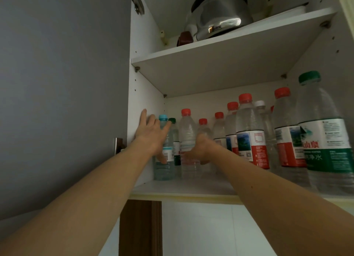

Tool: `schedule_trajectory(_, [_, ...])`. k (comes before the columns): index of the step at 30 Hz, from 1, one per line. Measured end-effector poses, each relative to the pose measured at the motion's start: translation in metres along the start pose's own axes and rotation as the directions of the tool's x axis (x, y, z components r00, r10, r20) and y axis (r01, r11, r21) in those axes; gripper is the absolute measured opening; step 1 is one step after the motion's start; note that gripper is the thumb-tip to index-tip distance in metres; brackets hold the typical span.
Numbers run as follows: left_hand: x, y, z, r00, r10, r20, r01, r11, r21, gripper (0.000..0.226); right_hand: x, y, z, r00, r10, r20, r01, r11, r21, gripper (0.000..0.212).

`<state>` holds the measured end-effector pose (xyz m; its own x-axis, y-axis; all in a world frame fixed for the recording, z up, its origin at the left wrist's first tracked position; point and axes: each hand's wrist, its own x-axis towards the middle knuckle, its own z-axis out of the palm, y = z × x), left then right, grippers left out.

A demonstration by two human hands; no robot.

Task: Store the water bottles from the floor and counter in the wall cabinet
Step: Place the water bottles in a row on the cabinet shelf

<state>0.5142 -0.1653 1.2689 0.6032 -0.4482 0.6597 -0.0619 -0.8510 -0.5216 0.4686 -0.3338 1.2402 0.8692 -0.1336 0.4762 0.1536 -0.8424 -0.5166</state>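
Blue-capped bottle [164, 156] within left grip's [153, 135] spread fingers; red-capped bottle [188, 144] clasped by right grip [201, 150].

green-capped bottle [323, 133], far right of lower shelf | white-and-green label reads "山泉" in red, "净水" in white | other bottles' label print too small to read

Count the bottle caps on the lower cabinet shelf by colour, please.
Red caps: 6
Green caps: 2
Light blue cap: 1
White cap: 1
Total: 10, leaving out a red sliver beside the white cap, too hidden to tell.
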Motion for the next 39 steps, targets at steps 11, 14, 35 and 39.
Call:
schedule_trajectory(11, [-0.003,0.000,0.003,1.000,-0.004,-0.027,0.006,0.997,0.081,0.139,0.016,-0.002,0.022,0.992,-0.105,-0.062,0.099,0.990,-0.099,0.040])
schedule_trajectory(14, [-0.005,0.000,0.002,1.000,-0.011,-0.012,0.012,0.994,0.104,0.140,0.016,-0.001,0.024,0.989,-0.111,-0.096,0.099,0.988,-0.115,0.040])
schedule_trajectory(35, [0.002,0.081,-0.054,0.909,-0.333,-0.251,-0.240,0.072,-0.968,0.036,-0.133,0.027,-0.045,0.573,-0.346,-0.743,-0.143,0.851,-0.506,0.061])
schedule_trajectory(39, [0.011,0.115,-0.056,0.966,-0.212,-0.149,-0.183,-0.152,-0.971,0.040,-0.148,0.043,-0.045,0.735,-0.058,-0.676,-0.238,0.911,-0.337,0.088])
